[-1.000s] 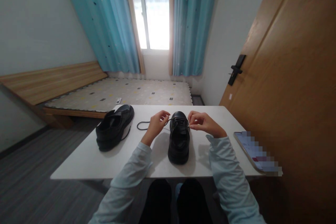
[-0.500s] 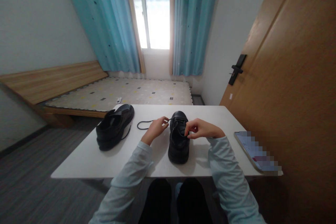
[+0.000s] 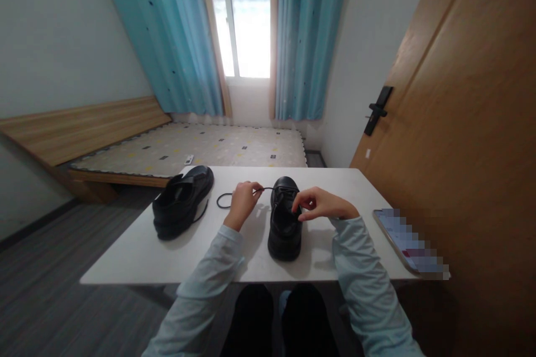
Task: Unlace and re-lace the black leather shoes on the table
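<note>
A black shoe [image 3: 285, 237] stands on the white table with its toe pointing away from me. Left of it, my left hand [image 3: 245, 201] pinches a black shoelace [image 3: 268, 188] that runs to the front of this shoe; the lace's other part loops on the table beyond the hand. At the shoe's right side, my right hand [image 3: 315, 204] is closed, thumb and fingertips at the opening near the tongue. What those fingertips hold is too small to make out. Another black shoe [image 3: 178, 209] rests at the table's left, with a lace end beside it.
A tablet-like device [image 3: 408, 242], partly pixelated, lies at the right edge of the white table [image 3: 138, 256]. Behind the table is a bed [image 3: 218, 145] with a small white object on it. A wooden door [image 3: 460, 122] stands at the right.
My left hand has moved left, away from the shoe, drawing the lace out straighter. My right hand has shifted slightly left over the shoe opening.
</note>
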Tool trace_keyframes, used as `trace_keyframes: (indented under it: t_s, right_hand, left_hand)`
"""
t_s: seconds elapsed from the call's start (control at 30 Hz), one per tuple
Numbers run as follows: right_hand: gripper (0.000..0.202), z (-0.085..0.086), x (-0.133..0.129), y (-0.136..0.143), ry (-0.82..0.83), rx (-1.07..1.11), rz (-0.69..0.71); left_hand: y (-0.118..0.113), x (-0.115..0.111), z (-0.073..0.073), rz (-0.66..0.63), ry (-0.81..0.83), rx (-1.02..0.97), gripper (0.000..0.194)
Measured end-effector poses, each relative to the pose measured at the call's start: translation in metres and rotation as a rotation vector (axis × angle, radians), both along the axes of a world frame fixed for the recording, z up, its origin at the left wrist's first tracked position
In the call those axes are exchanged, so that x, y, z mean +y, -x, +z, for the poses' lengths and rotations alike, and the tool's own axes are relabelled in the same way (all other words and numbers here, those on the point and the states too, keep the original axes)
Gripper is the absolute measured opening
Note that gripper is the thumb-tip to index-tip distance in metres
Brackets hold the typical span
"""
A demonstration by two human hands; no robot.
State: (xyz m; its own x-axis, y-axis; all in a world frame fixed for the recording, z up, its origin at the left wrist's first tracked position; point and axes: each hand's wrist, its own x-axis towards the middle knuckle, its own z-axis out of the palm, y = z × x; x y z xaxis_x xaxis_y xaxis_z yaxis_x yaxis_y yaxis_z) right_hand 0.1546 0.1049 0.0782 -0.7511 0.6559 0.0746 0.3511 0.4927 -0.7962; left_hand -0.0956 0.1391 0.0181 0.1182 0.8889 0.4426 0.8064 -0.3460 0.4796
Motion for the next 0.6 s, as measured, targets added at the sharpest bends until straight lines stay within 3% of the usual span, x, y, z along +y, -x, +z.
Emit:
trace_keyframes:
  t_s: [0.13,0.23,0.3,0.43,0.6]
  right_hand:
    - [0.029,-0.007,0.007,0.006,-0.068,0.132,-0.203]
    - [0.022,-0.012,0.013,0.014,-0.235,0.211,-0.415]
    - [0.018,-0.016,0.015,0.020,-0.331,0.243,-0.497]
    - [0.020,-0.019,0.016,0.032,-0.441,0.297,-0.509]
    - [0.028,-0.023,0.016,0.047,-0.524,0.326,-0.498]
  left_hand:
    - [-0.005,-0.006,0.013,-0.009,0.008,-0.168,0.015]
    - [-0.010,-0.010,0.021,-0.011,-0.026,-0.271,0.015]
    - [-0.012,-0.011,0.024,-0.079,-0.023,-0.367,0.016]
    - [-0.018,-0.013,0.024,-0.277,0.023,-0.524,0.018]
    - [-0.023,-0.016,0.023,-0.394,0.017,-0.530,0.015]
